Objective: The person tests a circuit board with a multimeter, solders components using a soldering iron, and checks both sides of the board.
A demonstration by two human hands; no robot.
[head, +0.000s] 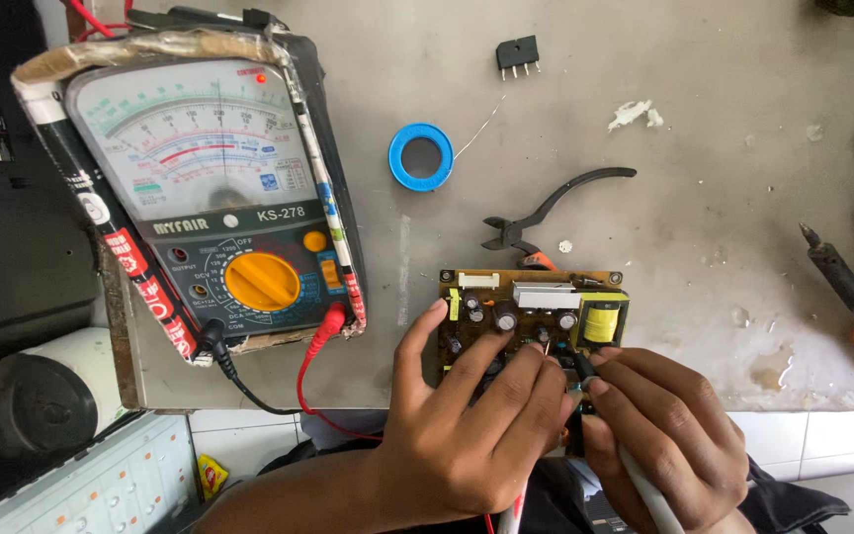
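The left hand (pixel 467 435) is lying closest to the camera, fingers curled over the near edge of a small yellow-brown circuit board (pixel 531 307) and pinching a probe that is mostly hidden under the fingers. Just beside it, the right hand (pixel 659 435) is closing narrowly around a black probe (pixel 582 368) whose tip is touching the board among its capacitors; a white lead is running down out of that hand. The board is sitting at the near edge of the grey worktable (pixel 704 99), partly overhanging it above the person's lap.

Left of the board, an analogue multimeter (pixel 214 198) is lying tilted, its rim wrapped in printed tape; a round orange dial is sitting low on its face, a small red light is glowing at the top, and red and black leads are leaving its lower edge. Behind the board, black side cutters (pixel 546 213) are lying near a blue ring-shaped spool (pixel 420 156), with a small black four-legged component (pixel 518 54) further back. A soldering iron (pixel 847 287) is resting at the right edge. Between cutters and iron the tabletop is lying open, apart from scraps of white debris (pixel 633 115).
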